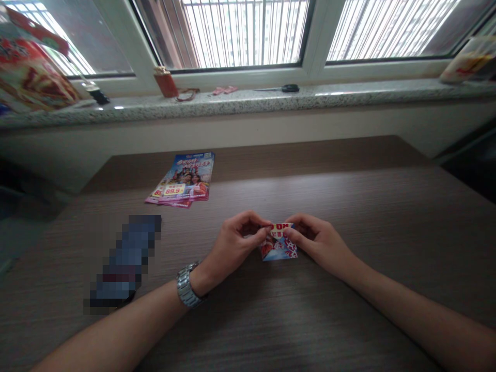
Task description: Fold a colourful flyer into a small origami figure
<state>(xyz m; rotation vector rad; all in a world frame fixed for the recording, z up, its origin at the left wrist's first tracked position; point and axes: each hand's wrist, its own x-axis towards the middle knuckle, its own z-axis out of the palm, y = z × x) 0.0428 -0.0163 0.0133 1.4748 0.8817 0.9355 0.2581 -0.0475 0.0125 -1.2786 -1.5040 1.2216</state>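
Note:
A small folded flyer [279, 249], printed in red, white and blue, is held just above the brown table [372, 206]. My left hand [240, 240] pinches its upper left edge between thumb and fingers, and a metal watch [188, 285] circles that wrist. On the opposite edge, the thumb and fingers of my right hand [320, 240] are closed on the same paper. Its lower part shows below my thumbs; the back side is hidden. Printed characters on it appear upside down.
Several printed flyers [189, 175] lie stacked at the back left. A pixelated dark phone-like object [126, 261] lies beside my left forearm. On the granite sill [248, 102] stand a red-brown container [166, 82], scissors [289, 88] and a red package [33, 72].

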